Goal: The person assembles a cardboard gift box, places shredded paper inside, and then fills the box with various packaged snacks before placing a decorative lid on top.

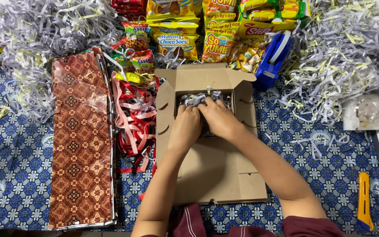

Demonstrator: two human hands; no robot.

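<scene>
From the head view I look straight down at an open cardboard box (pixel 211 145) lying on a blue patterned cloth (pixel 18 175), its lid flap folded toward me and its side flaps standing out. My left hand (pixel 185 127) and right hand (pixel 219 119) are both pushed into the box's far compartment, side by side and touching, fingers curled down and pressing on a wad of grey shredded paper (pixel 198 98) that fills that compartment. I cannot tell whether the fingers pinch any strips or only press them flat, since the fingertips are buried.

Just left of the box lies a tangle of red and pink ribbon (pixel 132 118), and left of that a long sheet of brown batik wrapping paper (pixel 82 140) stretches from far to near. Beyond the box, at the far edge, snack packets (pixel 176 41) in yellow and orange are stacked in rows, with a blue tape dispenser (pixel 272 59) just to their right. Big heaps of loose grey and yellow paper shreds (pixel 343 57) sit far right and far left. A yellow utility knife (pixel 364 199) lies near right on the cloth, well apart from the box.
</scene>
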